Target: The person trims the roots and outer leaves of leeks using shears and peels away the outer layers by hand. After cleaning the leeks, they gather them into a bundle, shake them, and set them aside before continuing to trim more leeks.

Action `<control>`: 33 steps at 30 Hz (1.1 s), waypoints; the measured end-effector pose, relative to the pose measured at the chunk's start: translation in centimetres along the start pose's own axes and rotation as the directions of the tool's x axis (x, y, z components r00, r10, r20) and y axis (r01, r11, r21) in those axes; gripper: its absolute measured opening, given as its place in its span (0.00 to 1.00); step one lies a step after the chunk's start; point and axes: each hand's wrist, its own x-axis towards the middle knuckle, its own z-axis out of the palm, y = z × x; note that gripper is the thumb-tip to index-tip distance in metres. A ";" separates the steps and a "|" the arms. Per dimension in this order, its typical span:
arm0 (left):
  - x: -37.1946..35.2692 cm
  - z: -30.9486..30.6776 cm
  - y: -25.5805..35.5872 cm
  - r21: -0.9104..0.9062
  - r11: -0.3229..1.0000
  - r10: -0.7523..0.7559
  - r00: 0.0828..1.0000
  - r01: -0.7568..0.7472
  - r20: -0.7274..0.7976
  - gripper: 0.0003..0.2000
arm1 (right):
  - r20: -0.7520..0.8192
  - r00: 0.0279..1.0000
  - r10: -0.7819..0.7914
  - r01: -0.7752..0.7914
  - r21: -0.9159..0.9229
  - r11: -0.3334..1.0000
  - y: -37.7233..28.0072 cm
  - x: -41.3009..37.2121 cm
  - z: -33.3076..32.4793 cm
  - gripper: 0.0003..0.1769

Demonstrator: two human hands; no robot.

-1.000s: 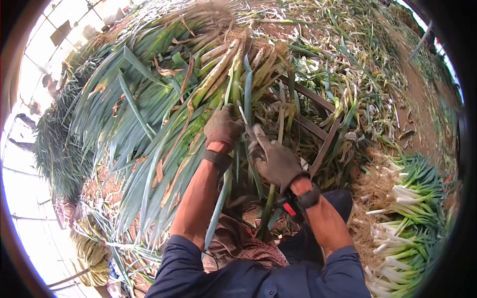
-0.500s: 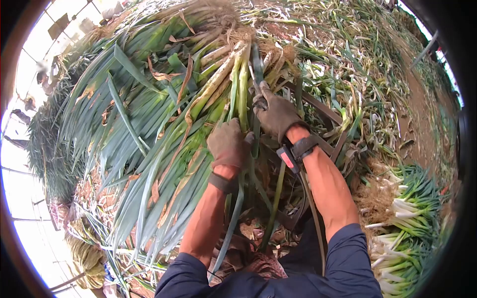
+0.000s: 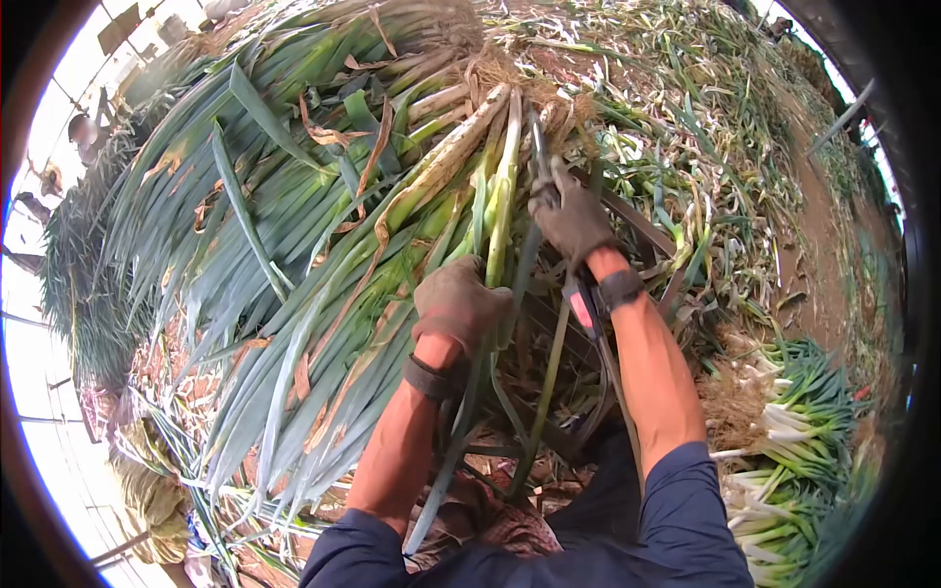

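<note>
My left hand [image 3: 459, 299], in a brown work glove, is closed around the leafy part of a long green onion [image 3: 505, 176]. The onion's pale stalk points away from me, root end up. My right hand [image 3: 573, 218], gloved too, grips what looks like an air blow gun with a thin metal nozzle [image 3: 539, 137], beside the stalk. A hose [image 3: 618, 392] runs down from it along my forearm. A pink-red part [image 3: 580, 311] shows below my right wrist. Left of my hands lies a large heap of untrimmed green onions [image 3: 294, 216], roots at the top.
Peeled green onions [image 3: 784, 421] with white stalks lie in bundles at the lower right. Leaf scraps [image 3: 686, 127] cover the ground beyond my right hand. Under the onions a brown metal frame [image 3: 637, 220] shows. Another onion pile [image 3: 93, 274] stands at far left.
My right hand and the nozzle have shifted slightly right and turned. The held onion has swung right at its root end, and its stalk shows more white. My left hand still grips it.
</note>
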 end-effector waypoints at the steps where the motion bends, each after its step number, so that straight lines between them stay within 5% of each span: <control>1: -0.3 -0.4 0.2 0.004 1.000 -0.017 1.000 0.017 0.025 0.21 | 0.017 1.000 0.019 -0.021 0.133 0.991 0.1 -1.9 -0.2 0.40; 3: -0.9 -0.7 0.3 0.003 1.000 -0.029 0.998 0.029 0.046 0.22 | -0.059 0.971 -0.232 0.223 -0.138 0.965 4.5 -4.9 1.5 0.35; 5: -1.3 -0.4 -0.1 0.014 0.999 -0.042 0.998 0.041 0.038 0.22 | 0.052 0.985 -0.163 0.157 0.114 0.981 2.4 -11.6 0.6 0.35; 7: -1.9 -0.6 -0.6 -0.042 0.999 -0.010 0.999 0.011 0.036 0.22 | 0.061 0.948 -0.313 0.297 0.184 0.937 3.2 -16.8 1.1 0.39; 11: -3.5 -0.8 -0.8 -0.285 0.958 0.046 0.989 -0.005 0.140 0.21 | 0.166 0.958 -0.232 0.225 0.060 0.972 0.9 -24.5 -1.1 0.43; 13: -4.4 -0.3 -0.3 -0.260 0.966 0.057 0.986 -0.015 0.155 0.20 | 0.101 0.942 -0.319 0.328 -0.088 0.941 0.9 -25.8 -1.4 0.44; 17: -5.4 1.0 -0.2 -0.242 0.969 0.102 0.974 -0.050 0.204 0.23 | 0.023 0.974 -0.225 0.223 0.067 0.973 1.2 -23.3 -1.4 0.44; 21: -5.5 0.6 0.3 -0.204 0.979 0.055 0.970 -0.006 0.235 0.24 | 0.046 0.965 -0.257 0.257 0.002 0.966 1.9 -17.4 -1.4 0.41; 24: -5.0 1.5 -0.9 -0.276 0.961 0.055 0.972 0.010 0.229 0.26 | 0.076 0.987 -0.141 0.139 0.030 0.990 0.2 -13.3 -2.1 0.41; 33: -4.2 3.4 -2.7 -0.477 0.879 0.147 0.942 0.016 0.302 0.25 | 0.016 0.994 -0.110 0.111 -0.080 0.991 3.3 0.7 0.2 0.45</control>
